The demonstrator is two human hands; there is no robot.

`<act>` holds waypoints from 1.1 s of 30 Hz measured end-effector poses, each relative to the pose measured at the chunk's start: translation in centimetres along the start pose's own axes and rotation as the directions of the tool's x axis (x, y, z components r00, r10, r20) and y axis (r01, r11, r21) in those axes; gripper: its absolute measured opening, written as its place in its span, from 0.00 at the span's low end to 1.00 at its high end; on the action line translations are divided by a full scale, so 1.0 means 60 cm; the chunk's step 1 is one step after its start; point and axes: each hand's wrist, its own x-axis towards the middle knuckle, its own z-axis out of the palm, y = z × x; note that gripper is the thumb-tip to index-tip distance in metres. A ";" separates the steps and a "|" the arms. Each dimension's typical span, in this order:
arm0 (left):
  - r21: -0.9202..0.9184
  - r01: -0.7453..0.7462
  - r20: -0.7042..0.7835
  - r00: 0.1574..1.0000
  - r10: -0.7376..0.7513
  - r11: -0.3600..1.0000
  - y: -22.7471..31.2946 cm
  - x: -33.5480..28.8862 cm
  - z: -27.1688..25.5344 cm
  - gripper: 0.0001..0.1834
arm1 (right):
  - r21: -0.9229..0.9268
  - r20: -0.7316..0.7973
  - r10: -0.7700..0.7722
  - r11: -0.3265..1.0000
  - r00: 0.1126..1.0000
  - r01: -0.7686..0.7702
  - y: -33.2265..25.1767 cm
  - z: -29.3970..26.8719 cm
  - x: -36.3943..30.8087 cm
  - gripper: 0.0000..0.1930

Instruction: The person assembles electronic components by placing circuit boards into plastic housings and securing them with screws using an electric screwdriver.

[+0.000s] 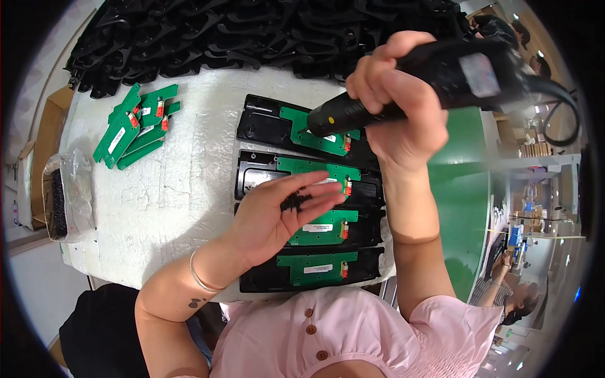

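My right hand (403,94) is wrapped round a black electric screwdriver (450,69), tilted with its tip down at the green circuit board (321,140) in the farthest black plastic panel (261,123). Whether the tip touches a screw is too small to tell. Palm up, my left hand (268,211) carries a small heap of black screws (295,200), fingers stretched out over the second panel (252,173). Several such panels lie in a column toward me, each with a green board bearing a white label and red-and-white connectors. The nearest board (302,271) is in full view.
Loose green circuit boards (129,129) are piled at the left on the white table (189,113). Near its left edge stands an open box (55,205) with a clear plastic bag and dark small parts. Black plastic parts (252,38) are heaped along the back. Other people sit far right.
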 end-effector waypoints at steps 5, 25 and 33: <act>0.091 -0.033 0.096 0.995 0.025 0.995 -0.016 -0.005 -0.009 0.13 | -0.058 -0.040 0.079 0.995 0.996 -0.082 0.021 -0.010 -0.007 0.09; 0.095 -0.209 -0.119 0.968 0.219 0.973 -0.004 -0.003 -0.018 0.06 | 0.023 0.006 0.122 0.992 0.993 -0.122 0.035 0.002 -0.011 0.07; -0.058 -0.268 -0.056 0.963 0.265 0.962 0.004 0.008 -0.022 0.09 | 0.257 -0.001 0.039 0.966 0.999 -0.037 -0.113 0.002 -0.048 0.08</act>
